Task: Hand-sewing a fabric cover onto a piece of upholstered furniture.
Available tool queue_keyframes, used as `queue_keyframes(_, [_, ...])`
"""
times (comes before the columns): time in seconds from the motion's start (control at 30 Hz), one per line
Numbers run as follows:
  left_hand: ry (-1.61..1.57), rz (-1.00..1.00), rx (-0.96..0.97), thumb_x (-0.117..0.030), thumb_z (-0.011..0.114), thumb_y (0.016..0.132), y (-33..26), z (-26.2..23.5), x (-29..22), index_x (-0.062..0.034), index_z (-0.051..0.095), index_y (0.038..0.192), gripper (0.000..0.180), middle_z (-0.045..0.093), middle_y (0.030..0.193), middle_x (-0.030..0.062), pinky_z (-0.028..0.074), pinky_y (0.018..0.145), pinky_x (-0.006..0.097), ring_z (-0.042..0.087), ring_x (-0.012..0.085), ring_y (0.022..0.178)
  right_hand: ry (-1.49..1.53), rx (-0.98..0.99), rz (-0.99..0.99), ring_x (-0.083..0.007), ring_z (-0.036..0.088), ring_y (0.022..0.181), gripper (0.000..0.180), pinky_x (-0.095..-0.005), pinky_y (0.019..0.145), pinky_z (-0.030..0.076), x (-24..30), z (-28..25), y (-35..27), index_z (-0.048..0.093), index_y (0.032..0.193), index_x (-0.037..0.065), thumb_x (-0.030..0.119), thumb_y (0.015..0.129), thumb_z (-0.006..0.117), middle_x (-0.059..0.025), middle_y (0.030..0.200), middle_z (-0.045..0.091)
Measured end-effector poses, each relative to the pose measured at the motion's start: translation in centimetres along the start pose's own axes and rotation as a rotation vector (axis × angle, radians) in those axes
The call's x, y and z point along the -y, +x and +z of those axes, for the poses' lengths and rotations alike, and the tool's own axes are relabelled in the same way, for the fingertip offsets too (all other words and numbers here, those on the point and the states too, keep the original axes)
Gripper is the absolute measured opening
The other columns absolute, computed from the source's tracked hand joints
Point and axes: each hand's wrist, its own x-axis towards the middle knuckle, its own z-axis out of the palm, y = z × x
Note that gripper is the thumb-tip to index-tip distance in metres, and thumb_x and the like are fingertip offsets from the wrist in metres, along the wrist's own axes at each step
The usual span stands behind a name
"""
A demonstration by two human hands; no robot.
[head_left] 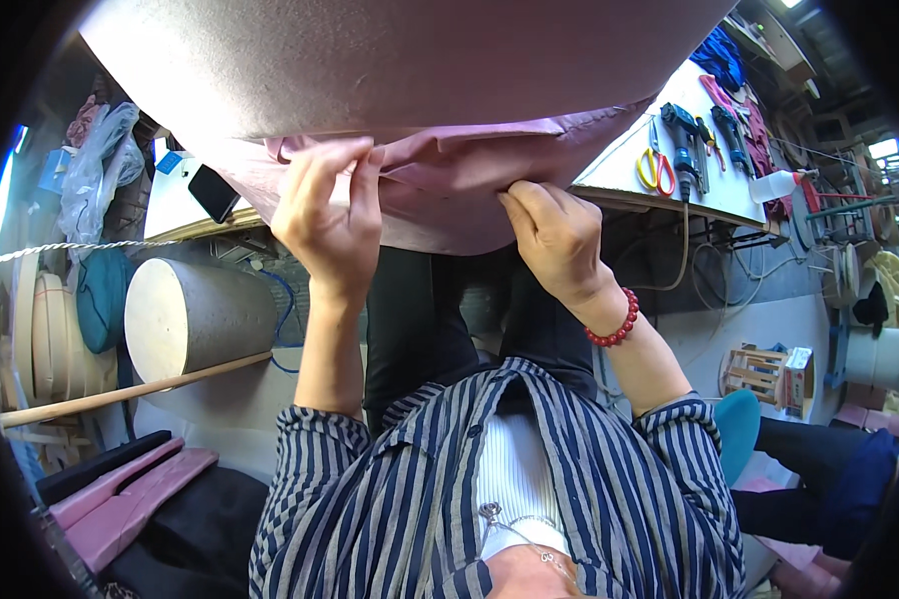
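Note:
A large pale-pink padded piece [390, 70], like a cushioned seat or back, fills the top of the view. Along its near side hangs loose pink fabric [449, 215], wrinkled and folded at the edge. My left hand [330, 215] is raised at the fabric's left part, thumb and fingertips pinched on its edge and slightly blurred. My right hand [557, 235], with a red bead bracelet [617, 321] at the wrist, is closed in a pinch on the fabric farther right. What lies behind the fold is hidden.
On the white worktable [619, 165] at right lie scissors [655, 172] with red and yellow handles and a power tool [683, 140]. A dark phone [213, 193] lies at left. Beside me stand a large roll [200, 317] and a wooden pole [140, 389]. A person's dark-clothed legs [809, 469] show at lower right.

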Motion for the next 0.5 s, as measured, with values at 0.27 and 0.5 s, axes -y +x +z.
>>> queue_keyframes(0.27, [0.134,0.045,0.294,-0.012,0.078,0.072,-1.5,-1.3,-0.4,-0.0046,0.072,0.101,0.03,0.068,0.097,0.0088,0.047,0.086,0.039,0.061,0.0289,0.092,-0.082,-0.172,0.453,-0.0173,0.063,0.055,0.007,-0.0279,0.052,0.048,-1.2,-2.8,-2.5,0.065,0.08,0.003,-0.001,0.08,0.07,-0.0102,0.063,0.062])
queue_keyframes(0.5, [-0.01,-0.084,0.443,-0.007,0.076,0.072,-0.6,-0.9,-0.6,-0.003,0.065,0.082,0.016,0.066,0.084,0.0092,0.045,0.081,0.039,0.061,0.0279,0.083,-0.413,-0.325,0.136,-0.0266,0.067,0.085,0.017,-0.0339,0.071,0.054,1.0,-5.8,-2.3,0.071,0.097,0.0,-0.009,0.082,0.067,-0.0142,0.097,0.066])
